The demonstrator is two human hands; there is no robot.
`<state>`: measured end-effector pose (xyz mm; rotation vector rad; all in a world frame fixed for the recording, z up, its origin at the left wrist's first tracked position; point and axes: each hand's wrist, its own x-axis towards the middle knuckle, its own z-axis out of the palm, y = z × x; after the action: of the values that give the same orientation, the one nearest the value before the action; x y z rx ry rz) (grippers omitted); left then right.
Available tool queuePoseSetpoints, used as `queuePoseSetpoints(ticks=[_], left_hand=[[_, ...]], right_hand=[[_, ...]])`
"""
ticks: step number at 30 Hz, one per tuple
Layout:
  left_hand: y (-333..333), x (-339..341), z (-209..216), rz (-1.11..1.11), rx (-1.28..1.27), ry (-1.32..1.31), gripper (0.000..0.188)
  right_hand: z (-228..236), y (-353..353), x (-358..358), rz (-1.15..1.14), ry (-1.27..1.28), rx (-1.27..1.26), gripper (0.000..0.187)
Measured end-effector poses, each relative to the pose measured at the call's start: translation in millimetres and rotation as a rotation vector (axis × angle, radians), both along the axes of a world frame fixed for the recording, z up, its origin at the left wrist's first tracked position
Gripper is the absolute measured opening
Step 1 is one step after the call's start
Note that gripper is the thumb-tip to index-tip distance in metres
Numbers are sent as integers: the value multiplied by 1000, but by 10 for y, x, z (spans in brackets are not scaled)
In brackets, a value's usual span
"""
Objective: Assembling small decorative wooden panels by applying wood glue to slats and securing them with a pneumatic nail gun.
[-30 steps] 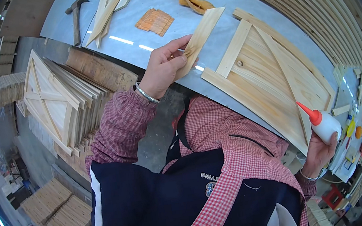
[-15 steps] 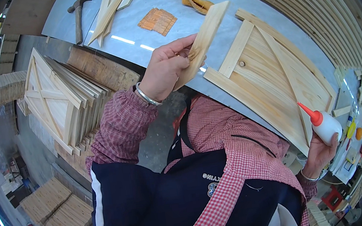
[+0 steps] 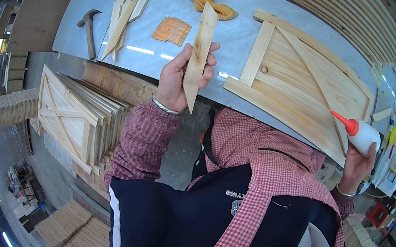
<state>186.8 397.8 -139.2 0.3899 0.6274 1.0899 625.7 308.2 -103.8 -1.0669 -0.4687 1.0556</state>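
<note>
Here, left fingers (image 3: 207,76) clasp a wooden strip (image 3: 199,48), right fingers (image 3: 372,151) a bottle (image 3: 363,137); lettering (image 3: 236,193) marks dark clothing (image 3: 175,216)

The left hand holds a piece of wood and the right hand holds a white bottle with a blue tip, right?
Not quite: the head view shows a red tip, not blue. The left hand does hold a piece of wood, and the right hand the white bottle.
</note>
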Motion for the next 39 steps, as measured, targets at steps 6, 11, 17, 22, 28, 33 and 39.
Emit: queuePoseSetpoints(ticks=[6,11,17,22,28,33,39], left_hand=[[67,95,-128,105,566,1419,33],[192,44,-200,167,933,1860,30],[629,-903,-118,520,786,2042,26],[821,-1720,-129,447,459,2593,28],[766,-1716,6,325,245,2199,31],[624,-1215,203,504,70,549,39],[266,-107,285,213,-11,26,37]], right_hand=[[2,-51,41,9,24,-1,57],[72,-107,56,1,29,2,56],[122,-102,14,6,32,-16,55],[106,-43,-18,31,39,-26,54],[157,-57,-62,-3,41,-39,54],[192,-80,-26,-15,17,-2,54],[513,4,175,-44,42,181,57]])
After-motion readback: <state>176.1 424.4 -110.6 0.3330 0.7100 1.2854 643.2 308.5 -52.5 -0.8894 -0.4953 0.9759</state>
